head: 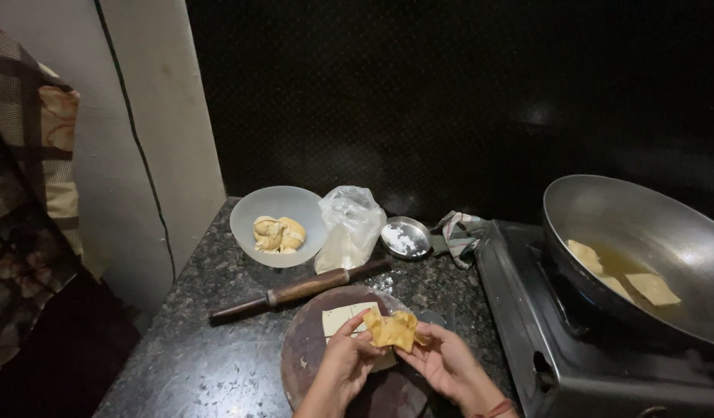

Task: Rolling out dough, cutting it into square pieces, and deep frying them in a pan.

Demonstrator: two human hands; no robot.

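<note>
Behind your board (310, 348), a rolling pin (299, 291) lies across the worktop (210, 340), with a dough bowl (278, 224), plastic bag (349, 227) and small steel dish (405, 237) toward its back edge. Your left hand (347, 358) and right hand (443, 360) pinch a folded dough piece (392, 329) above the board's near edge.

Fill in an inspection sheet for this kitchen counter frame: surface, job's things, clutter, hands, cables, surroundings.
Surface: dark speckled granite counter, dimly lit.
Job's things: folded yellow dough piece held above a round brown wooden board carrying a pale square dough sheet.
Clutter: wooden rolling pin; translucent bowl of dough lumps; clear plastic bag; small steel dish with white powder; crumpled cloth.
Hands: left hand and right hand both pinch the dough piece.
Cables: thin black cable runs down the pale wall.
Surroundings: steel stove bearing a large metal wok with pieces in oil; checked fabric at left.
</note>
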